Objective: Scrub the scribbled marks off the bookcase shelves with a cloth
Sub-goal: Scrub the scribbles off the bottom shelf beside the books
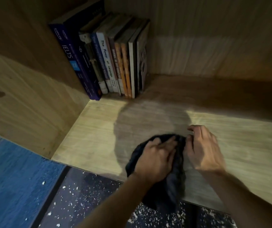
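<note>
So both hands are down on the dark cloth (168, 183), which sits bunched on the shelf (90, 137) near its front edge, partly hanging over. The left hand (155, 160) lies flattish on top, pinning it down, while the right hand (202, 150) pinches the far edge with curled fingers, looks like regathering it into a pad for scrubbing. A row of books (109, 60) stands well back in the corner, out of the way. Can't spot any scribbles myself, too dim.
</note>
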